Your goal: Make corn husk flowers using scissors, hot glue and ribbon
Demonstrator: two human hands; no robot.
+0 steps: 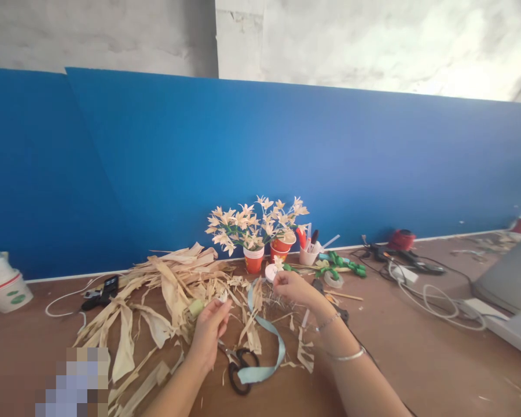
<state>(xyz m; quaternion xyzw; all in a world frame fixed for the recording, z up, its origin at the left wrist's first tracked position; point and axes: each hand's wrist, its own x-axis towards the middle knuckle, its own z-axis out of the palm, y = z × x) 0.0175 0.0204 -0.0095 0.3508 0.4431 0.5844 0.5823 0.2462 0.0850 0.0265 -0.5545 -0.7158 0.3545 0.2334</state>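
My left hand (pixel 209 333) is closed in a pinch, with a small whitish piece (pixel 223 296) at its fingertips. My right hand (pixel 292 288) is also pinched, and whatever its fingers hold is hidden. Right above those fingers shows a pale flower (pixel 278 263), beside a round white lid-like thing (pixel 270 273); I cannot tell whether the hand touches either. Below and between the hands lie scissors (pixel 239 370) with black handles and a light blue ribbon (pixel 272 333). Dried husk strips (pixel 167 284) are heaped beyond my left hand.
Paper cups (pixel 254 262) with pale husk flowers (pixel 243 223) stand against the blue partition (pixel 165 162). Right of them are a cup of pens (pixel 308 255), green stems (pixel 345 263) and a tape roll (pixel 333 280). Cables (pixel 429 307) lie at right; a white tub (pixel 8 292) stands far left.
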